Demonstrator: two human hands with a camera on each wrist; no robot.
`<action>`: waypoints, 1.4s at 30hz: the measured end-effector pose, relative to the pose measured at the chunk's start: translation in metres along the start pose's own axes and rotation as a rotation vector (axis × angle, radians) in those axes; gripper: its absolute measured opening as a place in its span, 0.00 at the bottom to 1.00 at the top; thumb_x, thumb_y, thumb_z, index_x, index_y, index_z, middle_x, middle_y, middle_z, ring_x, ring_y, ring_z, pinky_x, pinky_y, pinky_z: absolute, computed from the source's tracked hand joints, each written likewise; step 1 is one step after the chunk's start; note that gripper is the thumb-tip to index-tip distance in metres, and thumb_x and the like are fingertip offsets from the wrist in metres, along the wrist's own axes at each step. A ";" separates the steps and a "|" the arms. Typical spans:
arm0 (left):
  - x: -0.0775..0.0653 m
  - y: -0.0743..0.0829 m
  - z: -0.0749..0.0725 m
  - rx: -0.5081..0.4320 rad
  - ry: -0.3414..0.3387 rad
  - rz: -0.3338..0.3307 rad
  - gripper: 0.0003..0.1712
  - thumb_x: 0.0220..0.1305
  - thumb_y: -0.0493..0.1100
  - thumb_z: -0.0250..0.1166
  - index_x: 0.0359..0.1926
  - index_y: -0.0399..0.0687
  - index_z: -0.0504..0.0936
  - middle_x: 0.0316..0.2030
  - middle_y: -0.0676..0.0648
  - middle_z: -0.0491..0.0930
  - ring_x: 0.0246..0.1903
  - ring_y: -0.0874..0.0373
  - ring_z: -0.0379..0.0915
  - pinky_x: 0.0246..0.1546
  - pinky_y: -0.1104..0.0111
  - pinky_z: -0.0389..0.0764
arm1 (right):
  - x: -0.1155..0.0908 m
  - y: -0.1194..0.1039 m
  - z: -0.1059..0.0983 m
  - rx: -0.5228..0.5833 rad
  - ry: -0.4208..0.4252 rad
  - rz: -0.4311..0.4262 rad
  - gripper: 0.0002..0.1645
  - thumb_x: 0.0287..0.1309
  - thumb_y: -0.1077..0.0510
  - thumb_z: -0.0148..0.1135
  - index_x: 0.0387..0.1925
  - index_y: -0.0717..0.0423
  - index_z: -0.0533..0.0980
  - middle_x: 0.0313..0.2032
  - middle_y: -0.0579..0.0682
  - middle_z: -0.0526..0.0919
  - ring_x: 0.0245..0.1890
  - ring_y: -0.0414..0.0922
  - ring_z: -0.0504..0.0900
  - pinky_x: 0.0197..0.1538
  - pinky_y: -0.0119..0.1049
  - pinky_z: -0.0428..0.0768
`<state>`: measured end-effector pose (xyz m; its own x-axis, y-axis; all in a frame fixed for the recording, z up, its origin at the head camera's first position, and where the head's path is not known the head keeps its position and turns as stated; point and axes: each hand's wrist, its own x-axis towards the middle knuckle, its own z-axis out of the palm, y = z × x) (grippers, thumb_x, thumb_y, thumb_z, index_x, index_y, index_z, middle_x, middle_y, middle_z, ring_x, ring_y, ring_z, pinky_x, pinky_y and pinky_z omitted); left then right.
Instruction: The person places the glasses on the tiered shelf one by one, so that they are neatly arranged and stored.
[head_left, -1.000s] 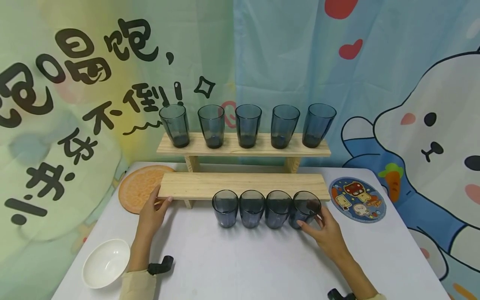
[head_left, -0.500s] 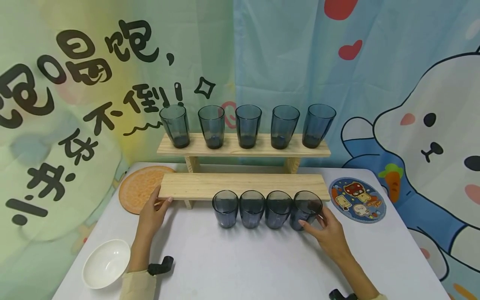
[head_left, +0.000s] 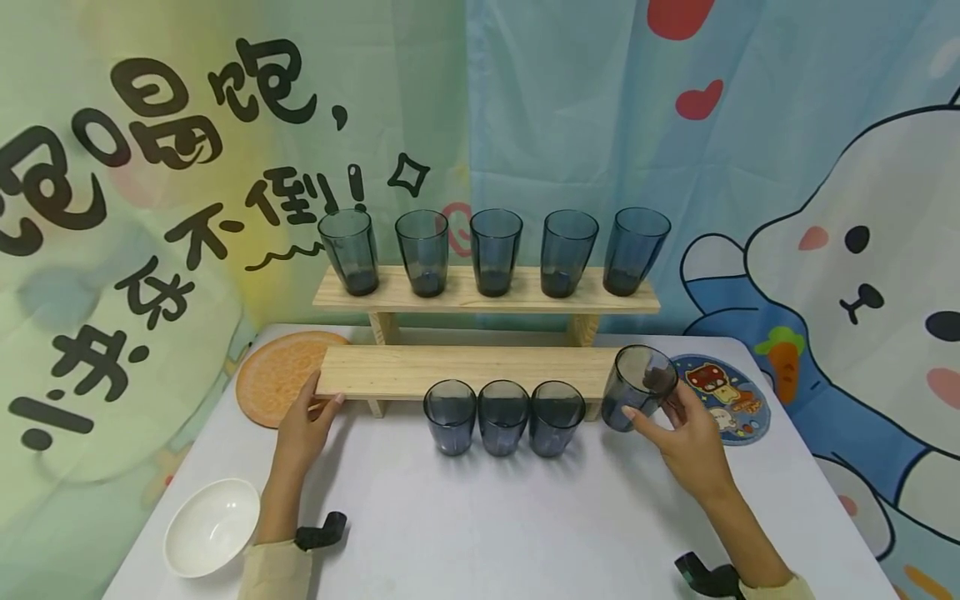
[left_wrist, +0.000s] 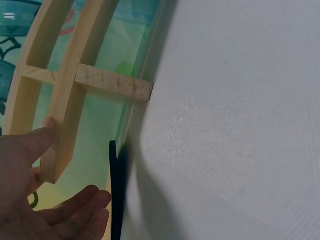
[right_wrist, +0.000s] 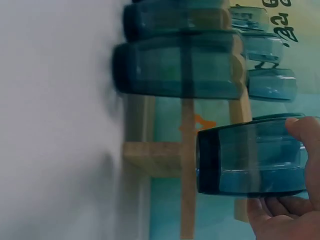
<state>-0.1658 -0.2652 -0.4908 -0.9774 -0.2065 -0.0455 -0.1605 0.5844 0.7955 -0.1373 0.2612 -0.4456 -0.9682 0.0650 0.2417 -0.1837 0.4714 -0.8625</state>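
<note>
My right hand [head_left: 693, 446] grips a blue-tinted drinking glass [head_left: 637, 387] by its side, in front of the right end of the lower wooden shelf [head_left: 465, 371]. In the right wrist view this glass [right_wrist: 250, 162] hangs off the table, its base at about the board's height. Three similar glasses [head_left: 503, 418] stand in a row on the table before the shelf. At the shelf's left end, my left hand [head_left: 306, 425] pinches the board; the left wrist view shows the thumb on its front edge and other fingers bent below.
Several matching glasses [head_left: 496, 250] line the upper shelf [head_left: 457, 292]. An orange-slice mat [head_left: 277, 379] lies behind the left hand and a blue cartoon mat [head_left: 738, 408] at the right, partly behind the right hand. A white bowl [head_left: 212, 527] sits at the table's left edge.
My right hand has lifted the rightmost front glass off the table and carried it up and to the right, towards the shelf's end. The left hand has stayed on the board.
</note>
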 end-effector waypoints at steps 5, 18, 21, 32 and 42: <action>-0.002 -0.003 0.000 0.000 0.004 0.011 0.43 0.82 0.53 0.58 0.85 0.48 0.49 0.71 0.26 0.69 0.67 0.28 0.72 0.69 0.41 0.73 | 0.014 -0.001 -0.004 -0.017 0.023 0.042 0.41 0.65 0.54 0.75 0.72 0.65 0.67 0.70 0.64 0.71 0.74 0.64 0.70 0.70 0.25 0.68; 0.000 -0.005 0.000 0.003 0.012 0.024 0.43 0.82 0.53 0.58 0.85 0.47 0.49 0.71 0.26 0.69 0.67 0.28 0.72 0.70 0.41 0.72 | 0.047 0.010 0.002 -0.009 0.053 0.065 0.45 0.68 0.48 0.72 0.76 0.63 0.64 0.72 0.64 0.72 0.76 0.59 0.69 0.73 0.27 0.67; 0.000 -0.005 0.000 0.003 0.013 0.022 0.43 0.82 0.53 0.58 0.85 0.47 0.49 0.71 0.26 0.70 0.67 0.28 0.72 0.70 0.41 0.72 | 0.051 0.011 0.003 0.015 0.059 0.066 0.45 0.68 0.49 0.73 0.77 0.62 0.64 0.72 0.63 0.72 0.75 0.59 0.69 0.74 0.30 0.67; 0.002 -0.002 -0.001 -0.001 0.018 0.039 0.42 0.82 0.53 0.58 0.85 0.48 0.50 0.70 0.26 0.70 0.67 0.29 0.73 0.70 0.42 0.72 | 0.062 0.017 0.010 0.055 0.084 0.035 0.45 0.67 0.55 0.74 0.77 0.63 0.63 0.72 0.64 0.71 0.75 0.60 0.69 0.78 0.50 0.65; 0.000 0.000 0.000 -0.004 0.007 0.021 0.43 0.82 0.53 0.58 0.85 0.48 0.50 0.71 0.26 0.69 0.68 0.29 0.72 0.70 0.41 0.73 | 0.060 0.020 0.011 0.051 0.055 0.038 0.50 0.68 0.47 0.73 0.81 0.56 0.59 0.78 0.60 0.65 0.80 0.58 0.61 0.80 0.55 0.60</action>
<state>-0.1660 -0.2654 -0.4913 -0.9795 -0.2000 -0.0244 -0.1394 0.5851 0.7989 -0.2011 0.2649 -0.4531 -0.9641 0.1312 0.2311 -0.1566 0.4221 -0.8929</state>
